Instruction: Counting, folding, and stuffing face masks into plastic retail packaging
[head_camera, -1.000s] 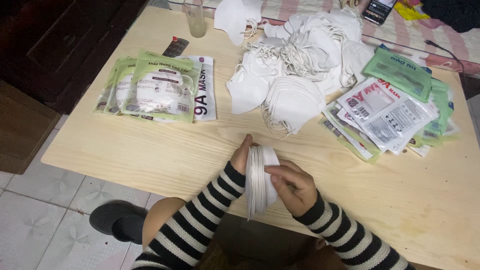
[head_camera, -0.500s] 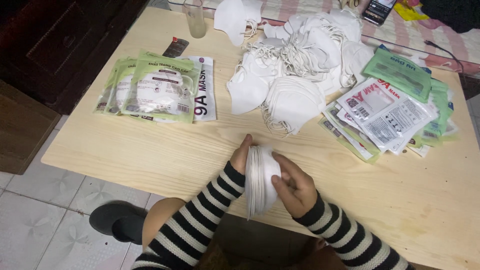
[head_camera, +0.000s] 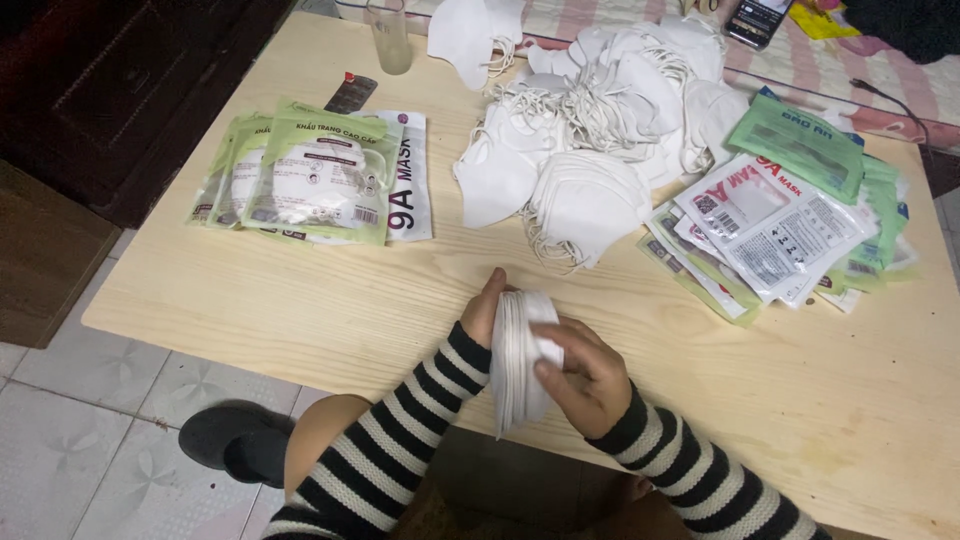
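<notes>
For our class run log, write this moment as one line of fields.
left hand: steadies mask stack | right hand: grips mask stack | table: loose masks, packets

Dim, even indoor light; table (head_camera: 300, 300) well lit, top-left corner dark; soft shadows; mild edge distortion; slight softness.

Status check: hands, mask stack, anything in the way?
Left hand and right hand both clamp the stack of white masks, held on edge at the table rim. Loose mask pile sits beyond, apart. Nothing blocking.
</notes>
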